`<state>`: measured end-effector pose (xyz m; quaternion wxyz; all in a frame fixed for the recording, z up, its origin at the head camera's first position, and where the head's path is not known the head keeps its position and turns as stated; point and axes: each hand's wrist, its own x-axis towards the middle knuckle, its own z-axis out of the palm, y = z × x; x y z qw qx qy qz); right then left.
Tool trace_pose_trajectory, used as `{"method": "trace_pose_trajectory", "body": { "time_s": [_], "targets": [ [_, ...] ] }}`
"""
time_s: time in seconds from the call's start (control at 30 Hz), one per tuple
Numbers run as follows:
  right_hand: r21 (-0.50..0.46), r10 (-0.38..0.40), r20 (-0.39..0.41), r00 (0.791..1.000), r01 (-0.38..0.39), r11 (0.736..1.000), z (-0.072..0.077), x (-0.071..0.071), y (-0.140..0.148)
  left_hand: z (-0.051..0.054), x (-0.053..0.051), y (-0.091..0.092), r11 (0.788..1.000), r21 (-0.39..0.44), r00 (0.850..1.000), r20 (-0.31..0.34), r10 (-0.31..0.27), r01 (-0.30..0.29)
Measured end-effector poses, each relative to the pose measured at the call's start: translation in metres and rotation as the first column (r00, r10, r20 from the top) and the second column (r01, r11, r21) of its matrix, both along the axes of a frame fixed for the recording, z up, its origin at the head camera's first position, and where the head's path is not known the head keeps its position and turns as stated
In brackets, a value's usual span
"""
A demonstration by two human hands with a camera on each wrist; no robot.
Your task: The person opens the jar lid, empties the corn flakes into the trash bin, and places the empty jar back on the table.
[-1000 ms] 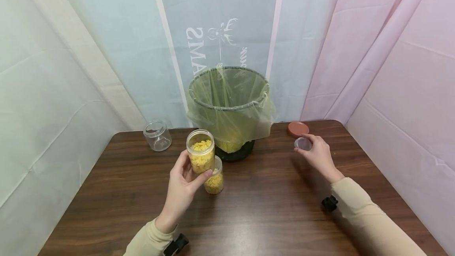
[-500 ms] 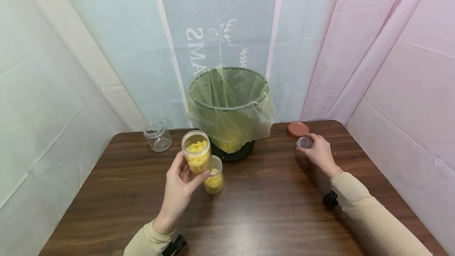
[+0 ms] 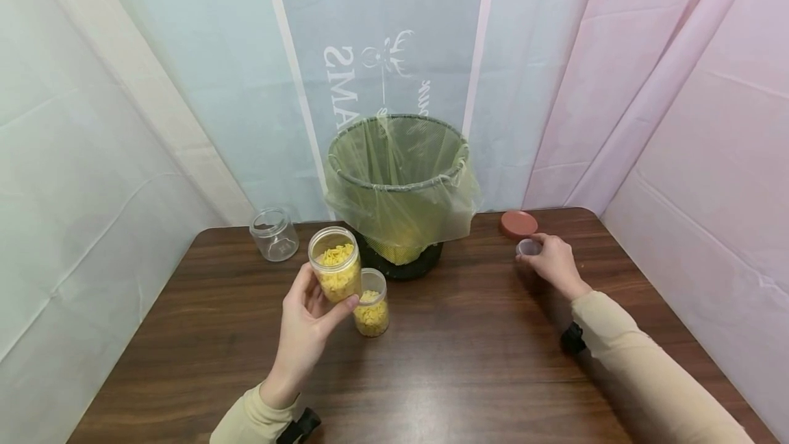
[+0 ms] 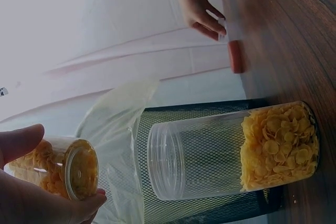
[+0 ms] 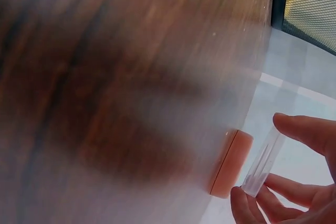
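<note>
My left hand (image 3: 303, 334) grips an uncapped clear jar (image 3: 337, 279) of yellow flakes, held slightly tilted above the table. Just right of it and lower, a second clear jar (image 3: 372, 317) of flakes stands upright; the left wrist view shows this jar (image 4: 278, 148) partly filled. At the right, my right hand (image 3: 555, 267) pinches a small clear lid (image 3: 528, 249) between thumb and fingers. The right wrist view shows the lid (image 5: 262, 163) close beside a reddish-brown lid (image 5: 232, 163) that lies on the table.
A mesh bin (image 3: 401, 187) with a yellowish bag over its rim stands at the back middle. An empty clear jar (image 3: 277, 242) sits near the back left edge of the wooden table (image 3: 468, 334). Fabric walls (image 3: 209, 88) enclose the back and sides.
My left hand has moved slightly left and down with its jar, uncovering more of the standing jar. My right hand has shifted slightly right with the clear lid.
</note>
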<state>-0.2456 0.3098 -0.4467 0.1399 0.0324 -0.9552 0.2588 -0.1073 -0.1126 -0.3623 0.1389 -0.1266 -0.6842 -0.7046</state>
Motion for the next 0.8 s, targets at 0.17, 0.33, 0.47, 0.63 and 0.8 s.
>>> {"method": "trace_pose_trajectory", "body": {
  "time_s": [0.17, 0.33, 0.47, 0.63, 0.8],
  "targets": [
    [0.004, -0.011, 0.057, 0.998, 0.011, 1.000, -0.0023, -0.0037, 0.0012, 0.0000, 0.0004, -0.0016, 1.000, 0.004, 1.000, 0.005, 0.009, -0.009],
    [0.015, -0.020, 0.086, 0.996, 0.018, 1.000, -0.0039, -0.0063, 0.0019, 0.0000, 0.0018, -0.0029, 1.000, 0.005, 1.000, 0.013, 0.015, -0.016],
    [0.019, -0.034, 0.111, 0.993, 0.032, 0.999, -0.0032, -0.0074, 0.0029, -0.0001, 0.0026, -0.0034, 1.000, 0.008, 1.000, 0.010, 0.015, -0.015],
    [0.026, -0.038, 0.144, 0.989, 0.035, 0.999, -0.0024, -0.0088, 0.0037, -0.0001, 0.0032, -0.0039, 1.000, 0.017, 1.000, 0.002, 0.007, -0.008],
    [0.026, -0.035, 0.161, 0.986, 0.032, 0.999, -0.0027, -0.0097, 0.0051, 0.0011, 0.0041, -0.0046, 1.000, 0.019, 1.000, 0.007, 0.015, -0.015]
  ]
}}
